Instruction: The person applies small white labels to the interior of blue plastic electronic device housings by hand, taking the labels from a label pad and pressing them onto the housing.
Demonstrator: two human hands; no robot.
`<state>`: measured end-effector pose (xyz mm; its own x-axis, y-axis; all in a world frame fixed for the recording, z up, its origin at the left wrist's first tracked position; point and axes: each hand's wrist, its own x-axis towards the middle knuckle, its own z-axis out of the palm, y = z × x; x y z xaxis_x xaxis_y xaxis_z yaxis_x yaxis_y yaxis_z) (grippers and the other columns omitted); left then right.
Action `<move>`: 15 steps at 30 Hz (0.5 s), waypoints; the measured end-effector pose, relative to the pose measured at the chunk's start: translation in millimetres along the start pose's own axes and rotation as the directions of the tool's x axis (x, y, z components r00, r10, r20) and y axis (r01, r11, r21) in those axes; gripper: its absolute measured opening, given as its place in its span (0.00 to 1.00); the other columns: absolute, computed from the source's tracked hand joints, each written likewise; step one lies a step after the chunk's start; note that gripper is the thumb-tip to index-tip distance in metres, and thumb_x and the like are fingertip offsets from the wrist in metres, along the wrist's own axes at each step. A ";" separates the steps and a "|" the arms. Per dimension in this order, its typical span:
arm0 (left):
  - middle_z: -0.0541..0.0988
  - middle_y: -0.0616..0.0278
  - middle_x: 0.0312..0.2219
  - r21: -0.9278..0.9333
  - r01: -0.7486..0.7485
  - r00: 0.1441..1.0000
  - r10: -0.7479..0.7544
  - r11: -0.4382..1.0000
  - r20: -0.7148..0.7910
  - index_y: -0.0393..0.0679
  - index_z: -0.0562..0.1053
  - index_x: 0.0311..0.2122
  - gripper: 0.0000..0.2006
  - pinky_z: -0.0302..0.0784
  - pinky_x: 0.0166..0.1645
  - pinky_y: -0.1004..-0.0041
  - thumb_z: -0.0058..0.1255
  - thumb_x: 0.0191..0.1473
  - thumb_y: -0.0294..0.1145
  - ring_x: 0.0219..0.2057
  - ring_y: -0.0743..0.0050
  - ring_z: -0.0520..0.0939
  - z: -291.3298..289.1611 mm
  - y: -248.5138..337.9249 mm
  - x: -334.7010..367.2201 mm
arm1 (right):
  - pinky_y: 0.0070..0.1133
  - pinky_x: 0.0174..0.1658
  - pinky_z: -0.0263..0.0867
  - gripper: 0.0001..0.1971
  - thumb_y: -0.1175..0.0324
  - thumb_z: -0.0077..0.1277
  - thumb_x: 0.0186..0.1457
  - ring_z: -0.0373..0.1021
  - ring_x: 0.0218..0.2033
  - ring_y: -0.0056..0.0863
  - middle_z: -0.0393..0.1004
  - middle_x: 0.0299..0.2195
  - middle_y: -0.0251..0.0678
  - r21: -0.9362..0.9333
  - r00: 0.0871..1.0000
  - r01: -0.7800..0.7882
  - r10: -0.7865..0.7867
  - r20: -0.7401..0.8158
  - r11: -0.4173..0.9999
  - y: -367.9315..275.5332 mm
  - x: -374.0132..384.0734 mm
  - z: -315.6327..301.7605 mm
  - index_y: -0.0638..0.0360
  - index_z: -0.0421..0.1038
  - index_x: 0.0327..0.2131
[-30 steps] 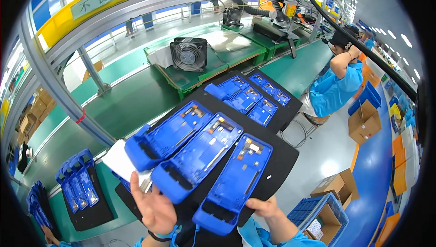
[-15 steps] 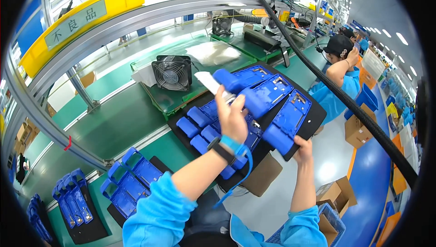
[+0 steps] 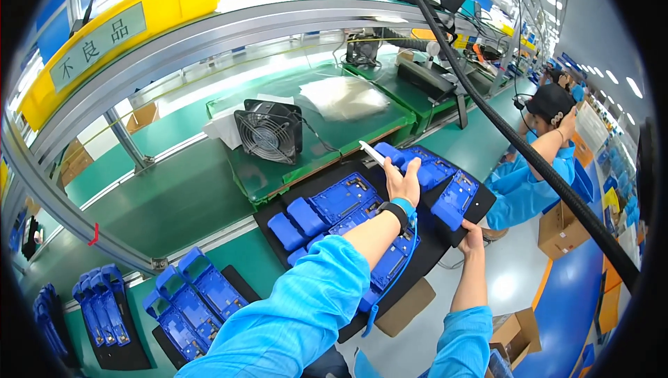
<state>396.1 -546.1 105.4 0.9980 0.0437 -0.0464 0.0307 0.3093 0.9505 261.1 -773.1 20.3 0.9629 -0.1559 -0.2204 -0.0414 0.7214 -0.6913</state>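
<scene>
Green platform [image 3: 352,132]: right of its square black fan [image 3: 270,132], we seemingly position a flat black tray [image 3: 481,212], right hand [image 3: 472,239] gripping (left hand [image 3: 402,182] unclear); keep level.

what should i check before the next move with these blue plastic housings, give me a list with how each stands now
1. Right hand at the near edge of the far black board: ok.
2. Left hand grip: cannot tell; its hold beside the white strip is partly hidden.
3. Blue plastic housings on that board lying open side up: ok for the nearest; the others are partly covered.
4. Blue wrist-strap cord clear of the nearer housings: not ok; it hangs across them in view, contact unclear.
5. Hands apart from the axial fan: ok.
</scene>
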 end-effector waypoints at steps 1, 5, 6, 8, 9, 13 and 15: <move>0.57 0.35 0.64 0.042 0.039 0.999 -0.039 0.998 -0.005 0.31 0.49 0.67 0.49 0.53 0.69 0.63 0.56 0.51 0.55 0.66 0.44 0.61 -3.1 -1.8 -4.0 | 0.38 0.55 0.72 0.24 0.75 0.51 0.53 0.75 0.49 0.46 0.75 0.48 0.53 -0.002 1.000 -0.011 0.011 -0.002 1.000 6.4 -3.0 -1.1 0.78 0.64 0.53; 0.57 0.33 0.64 0.218 0.047 0.999 -0.041 0.975 -0.030 0.29 0.50 0.66 0.45 0.54 0.69 0.62 0.52 0.53 0.51 0.66 0.40 0.60 -11.0 7.6 -7.0 | 0.37 0.52 0.74 0.19 0.76 0.49 0.53 0.77 0.44 0.44 0.77 0.45 0.51 -0.010 0.999 0.006 -0.006 -0.052 1.000 7.1 -18.8 30.7 0.76 0.68 0.49; 0.57 0.31 0.64 0.292 -0.048 0.997 0.064 0.955 -0.048 0.28 0.51 0.65 0.43 0.55 0.68 0.61 0.51 0.54 0.48 0.65 0.39 0.60 -19.5 9.8 -1.2 | 0.36 0.51 0.75 0.18 0.76 0.49 0.54 0.78 0.43 0.43 0.77 0.44 0.50 0.184 0.984 -0.169 0.156 0.083 0.968 5.6 -22.2 53.4 0.75 0.69 0.47; 0.58 0.31 0.63 0.173 -0.120 0.991 0.107 0.977 0.087 0.26 0.52 0.64 0.42 0.55 0.68 0.60 0.51 0.54 0.46 0.65 0.38 0.61 -25.5 31.5 -17.5 | 0.35 0.49 0.76 0.17 0.76 0.50 0.53 0.78 0.41 0.41 0.78 0.43 0.46 -0.341 0.940 0.110 -0.209 -0.271 0.934 14.7 -42.5 93.1 0.72 0.69 0.47; 0.60 0.29 0.61 0.127 -0.199 0.970 0.177 0.972 0.169 0.25 0.52 0.64 0.41 0.57 0.67 0.60 0.50 0.54 0.45 0.64 0.37 0.63 -30.6 45.7 -22.6 | 0.35 0.49 0.76 0.18 0.76 0.51 0.54 0.78 0.40 0.40 0.78 0.43 0.46 -0.315 0.967 0.085 -0.154 -0.203 0.945 7.7 -18.2 54.2 0.71 0.69 0.48; 0.74 0.35 0.50 -0.050 -0.106 0.910 0.117 0.993 0.398 0.25 0.52 0.64 0.39 0.68 0.57 0.67 0.50 0.55 0.40 0.51 0.50 0.76 -62.8 143.8 -99.6 | 0.31 0.43 0.75 0.21 0.73 0.55 0.54 0.77 0.40 0.37 0.78 0.42 0.44 -0.649 0.919 0.230 -0.382 -0.102 0.726 11.5 21.6 -48.2 0.67 0.67 0.52; 0.75 0.39 0.48 -0.211 -0.113 0.882 0.196 0.971 0.428 0.27 0.53 0.64 0.36 0.71 0.54 0.68 0.49 0.57 0.37 0.48 0.57 0.78 -87.2 159.1 -133.1 | 0.28 0.40 0.74 0.24 0.66 0.59 0.53 0.77 0.41 0.35 0.79 0.39 0.45 -0.894 0.849 0.132 -0.515 -0.122 0.429 18.4 28.6 -70.7 0.67 0.68 0.52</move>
<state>263.2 -419.9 235.9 0.9103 -0.3079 0.2767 -0.0946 0.4959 0.8632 269.0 -812.0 -47.3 0.8060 -0.5858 0.0852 -0.1288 -0.3141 -0.9406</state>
